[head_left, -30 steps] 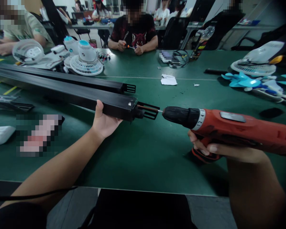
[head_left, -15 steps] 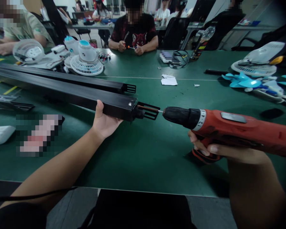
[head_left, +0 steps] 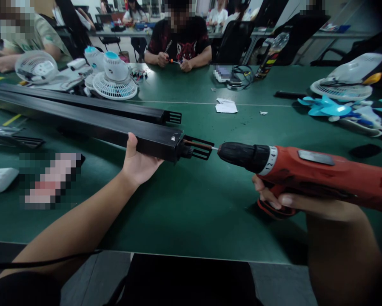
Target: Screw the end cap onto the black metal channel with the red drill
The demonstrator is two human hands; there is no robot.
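Observation:
My left hand (head_left: 141, 163) grips a long black rectangular bar (head_left: 114, 123) near its right end, thumb on the near side and fingers underneath. A slotted black bracket (head_left: 203, 148) sticks out of that end, beside a small dark knob (head_left: 186, 152). My right hand (head_left: 283, 199) is wrapped around the handle of a red and black cordless drill (head_left: 321, 170). The drill's long thin bit reaches left along the bracket to the bar's end face; its tip is too small to make out. A second black bar (head_left: 140, 111) lies behind the first.
White fan parts (head_left: 114, 83) stand at the back left, and blue fan blades (head_left: 333, 106) lie at the right. White paper (head_left: 226, 106), a plastic bottle (head_left: 272, 55) and a blurred-out phone-like object (head_left: 55, 180) are on the green table (head_left: 191, 212). A person sits opposite, holding a screwdriver.
Hardly anything differs. Both hands keep their grip, and the drill and bar stay lined up. The view has shifted slightly.

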